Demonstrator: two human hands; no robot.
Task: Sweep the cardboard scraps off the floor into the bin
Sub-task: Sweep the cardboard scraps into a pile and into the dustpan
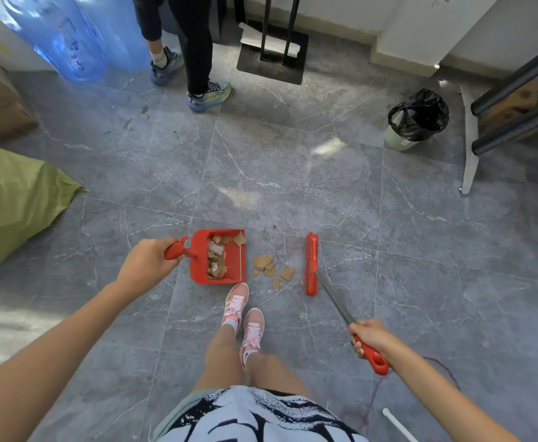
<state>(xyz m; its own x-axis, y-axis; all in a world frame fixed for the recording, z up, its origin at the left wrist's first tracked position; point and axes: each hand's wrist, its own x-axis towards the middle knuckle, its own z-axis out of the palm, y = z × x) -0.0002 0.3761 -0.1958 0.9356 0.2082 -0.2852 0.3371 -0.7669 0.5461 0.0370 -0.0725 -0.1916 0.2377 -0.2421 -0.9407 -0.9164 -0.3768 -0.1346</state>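
Observation:
A red dustpan [197,269] lies flat on the grey tile floor, its mouth facing right, with cardboard bits and wrappers inside. My left hand [148,261] grips its red handle. Several brown cardboard scraps [269,267] lie on the floor between the pan's lip and a red broom head [311,264], which stands just right of them. My right hand [369,338] holds the broom's red grip, its metal shaft running up-left to the head. The bin [416,121], pale green with a black liner, stands at the far right, well away from the pan.
My pink shoes [243,314] stand just below the pan. Another person's legs [194,52] are at the back, beside blue water jugs [79,36]. A green sack [12,199] lies left, a black stand base [272,55] behind, and a frame with black bars [516,100] right.

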